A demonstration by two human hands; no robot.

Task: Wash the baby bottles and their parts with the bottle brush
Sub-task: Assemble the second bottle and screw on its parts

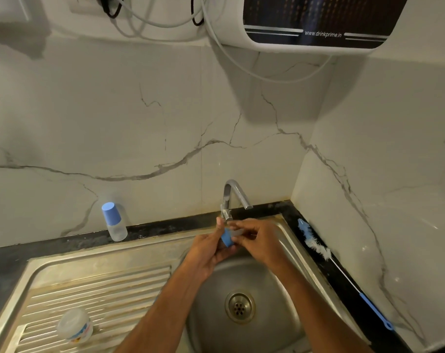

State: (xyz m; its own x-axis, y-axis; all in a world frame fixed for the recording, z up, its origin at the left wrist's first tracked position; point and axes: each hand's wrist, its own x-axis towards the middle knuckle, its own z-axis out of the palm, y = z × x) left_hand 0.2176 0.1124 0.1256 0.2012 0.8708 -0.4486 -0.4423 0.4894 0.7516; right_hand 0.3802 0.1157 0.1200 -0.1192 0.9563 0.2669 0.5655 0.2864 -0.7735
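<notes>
Both hands meet over the sink [274,284] bowl, just below the tap [232,197]. Left hand [211,253] is curled around a blue part [226,238], probably a bottle collar or cap, gripping it from below. Right hand [259,240] pinches something pale against that part; whether it is a teat cannot be told.

Outward from the right hand, the brush [318,248] lies on the black ledge at the sink's right edge, apart from both hands. Its long axis runs along the ledge: bristles at the far end near the corner, blue handle [374,312] toward the person. The right hand is clearly nearer, so it would likely reach for the brush.

Well to the left, a capped bottle [114,222] stands against the wall. A clear tub [75,326] rests on the drainboard.
</notes>
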